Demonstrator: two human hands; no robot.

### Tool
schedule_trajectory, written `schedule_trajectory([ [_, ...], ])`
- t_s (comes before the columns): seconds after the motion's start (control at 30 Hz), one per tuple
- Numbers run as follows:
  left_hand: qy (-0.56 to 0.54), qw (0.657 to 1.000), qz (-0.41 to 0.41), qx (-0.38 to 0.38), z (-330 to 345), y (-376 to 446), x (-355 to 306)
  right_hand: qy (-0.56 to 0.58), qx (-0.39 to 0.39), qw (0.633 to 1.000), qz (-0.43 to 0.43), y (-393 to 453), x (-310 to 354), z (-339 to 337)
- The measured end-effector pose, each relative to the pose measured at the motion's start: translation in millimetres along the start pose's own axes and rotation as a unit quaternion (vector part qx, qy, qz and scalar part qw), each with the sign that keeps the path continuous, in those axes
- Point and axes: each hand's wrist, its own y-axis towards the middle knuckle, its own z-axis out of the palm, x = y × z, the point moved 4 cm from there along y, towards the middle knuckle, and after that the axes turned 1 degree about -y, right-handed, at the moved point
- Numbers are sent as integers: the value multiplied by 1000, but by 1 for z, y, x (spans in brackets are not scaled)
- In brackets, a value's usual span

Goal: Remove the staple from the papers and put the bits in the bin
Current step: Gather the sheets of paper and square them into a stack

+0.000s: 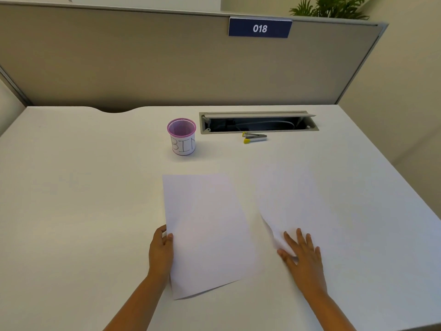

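Note:
Two white sheets lie apart on the white desk. My left hand pinches the left edge of the left sheet, thumb on top. The right sheet lies flat under my right hand, whose spread fingers press on its near corner. A pink mesh cup labelled BIN stands at the back, left of centre. A yellow and metal staple remover lies to the right of the bin. I see no staple on either sheet.
An open cable tray slot is set in the desk just behind the staple remover. A grey partition with a blue "018" sign closes off the back. The desk's right edge runs diagonally.

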Motion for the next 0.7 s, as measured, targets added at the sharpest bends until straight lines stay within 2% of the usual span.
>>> schedule_trajectory([
  [0.13,2,1000,5,7,0,-1,-1,118,-73,990,17,0,18,-16],
  [0.2,4,1000,4,5,0,-1,-2,177,-99,979,-24,-1,39,-27],
  [0.27,5,1000,5,2,0,-1,-3,188,-109,972,-90,-3,63,-30],
  [0.4,-2,1000,5,4,0,-3,-5,82,-109,964,-228,-12,106,-11],
  [0.47,-3,1000,4,6,-1,-3,-5,14,-63,957,-283,-21,126,4],
  [0.7,0,1000,8,11,-2,-6,-8,-107,52,915,-386,-47,154,60],
])
